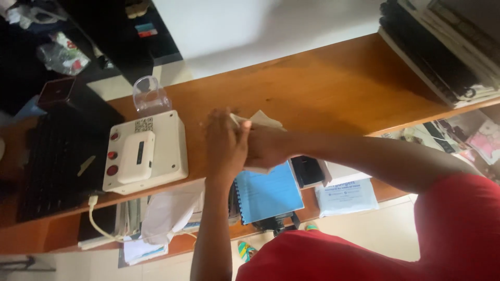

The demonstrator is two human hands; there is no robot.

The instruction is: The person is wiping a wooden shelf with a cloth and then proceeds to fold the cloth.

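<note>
Cloth (259, 120), pale and crumpled, sits bunched between both hands over the middle of the wooden counter (333, 88). Left hand (225, 143) lies flat against it with fingers (216, 118) pressed on the near side; right hand (265, 145) has its fingers curled round the cloth from the other side, so both grasp it. Just left of the hands stands a white box (148, 151) with red buttons, a clear plastic cup (150, 96) behind it and a black keyboard (54, 166) further left. Below the hands, on a lower shelf, lies a blue notebook (268, 192) beside a white packet (346, 195). Books (442, 52) are stacked at the counter's far right.
</note>
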